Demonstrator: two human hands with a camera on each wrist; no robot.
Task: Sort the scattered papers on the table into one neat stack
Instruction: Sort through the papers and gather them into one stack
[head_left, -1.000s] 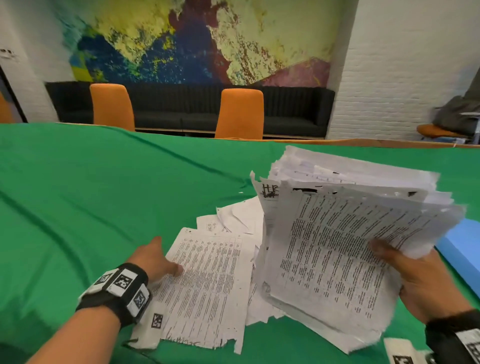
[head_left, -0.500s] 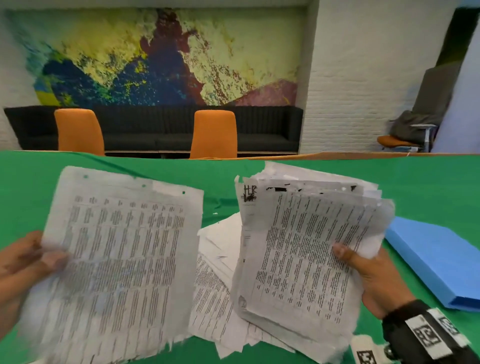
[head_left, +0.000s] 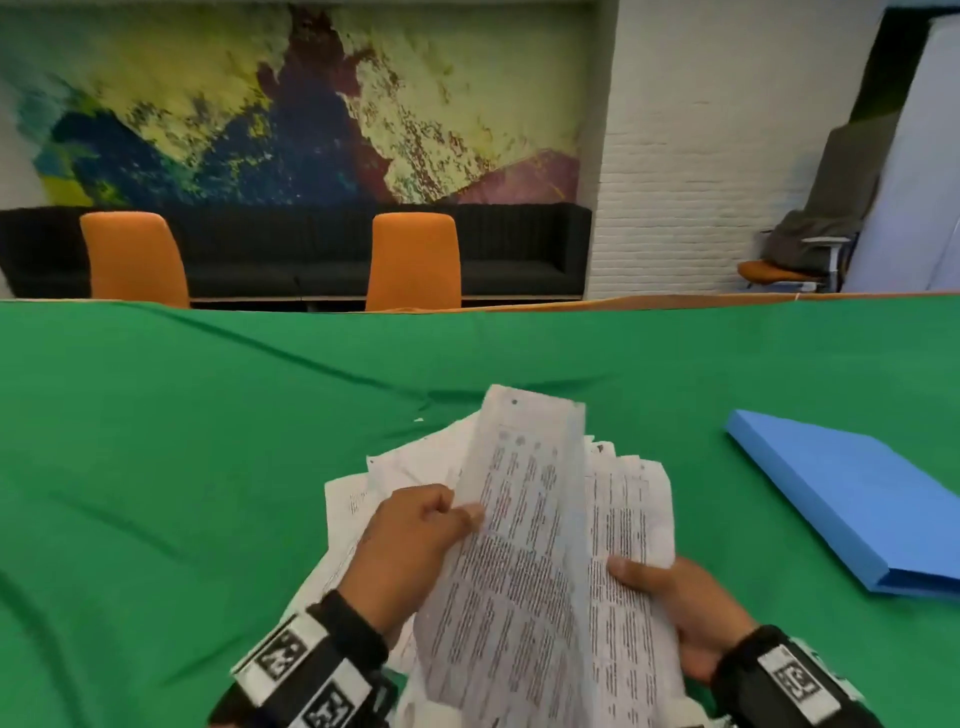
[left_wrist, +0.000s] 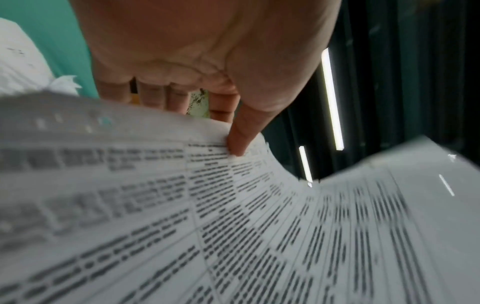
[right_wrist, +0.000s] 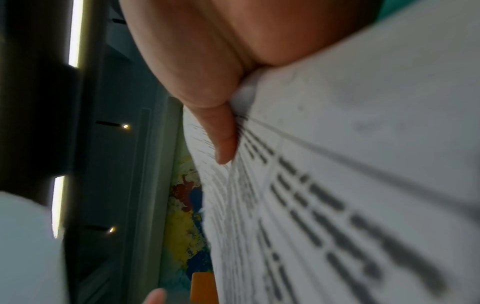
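Note:
A printed sheet (head_left: 511, 525) stands curved and upright at centre, pinched at its left edge by my left hand (head_left: 441, 519). In the left wrist view the thumb presses the sheet (left_wrist: 233, 205) against fingers behind it. My right hand (head_left: 670, 597) grips a thick stack of printed papers (head_left: 623, 530) from the right side, thumb on top; the right wrist view shows the thumb on the stack (right_wrist: 337, 164). The sheet leans against the stack's face. More loose papers (head_left: 374, 483) lie on the green table (head_left: 156, 493) under and behind my left hand.
A blue folder (head_left: 852, 493) lies flat on the table to the right of the stack. Two orange chairs (head_left: 413, 260) and a black sofa stand beyond the table's far edge. Green cloth spreads bare to the left.
My left hand lifted one sheet from the table, raised it at the left, then brought it right against the stack. The stack came lower and closer to me.

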